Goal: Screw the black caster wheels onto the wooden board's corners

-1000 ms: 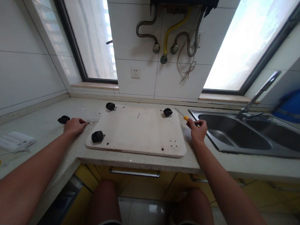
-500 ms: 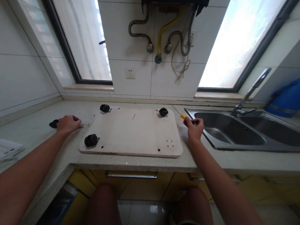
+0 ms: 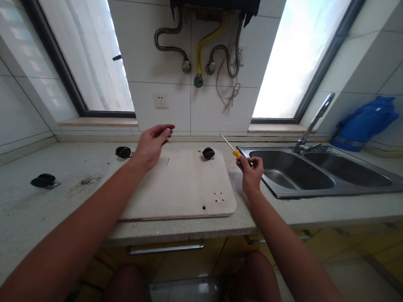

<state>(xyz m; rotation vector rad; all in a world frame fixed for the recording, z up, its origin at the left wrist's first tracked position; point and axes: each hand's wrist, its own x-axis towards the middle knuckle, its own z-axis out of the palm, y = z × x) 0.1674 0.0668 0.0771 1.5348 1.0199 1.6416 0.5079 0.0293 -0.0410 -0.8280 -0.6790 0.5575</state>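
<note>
My right hand (image 3: 252,175) grips a screwdriver (image 3: 237,154) with a yellow and dark handle, its thin shaft pointing up and away to the left. Over the far edge of a pale board (image 3: 183,187) hovers my left hand (image 3: 149,149), thumb and fingertips pinched together; whatever they hold is too small to make out. On the board stand a black caster (image 3: 208,154) at the far right corner and another caster (image 3: 123,152) at the far left. Small holes show in the near right corner. My left forearm covers the near left corner. A loose caster (image 3: 43,180) lies on the counter.
A steel double sink (image 3: 273,193) with a tall faucet (image 3: 315,123) borders the board's right side. A blue container (image 3: 363,124) leans beyond it. Pipes and a yellow hose (image 3: 210,35) hang on the wall behind. The counter's front edge (image 3: 178,235) runs close before the board.
My left hand has moved right and up, from beside the loose caster to above the board's far edge. The view has shifted right. My right hand still holds the screwdriver beside the sink.
</note>
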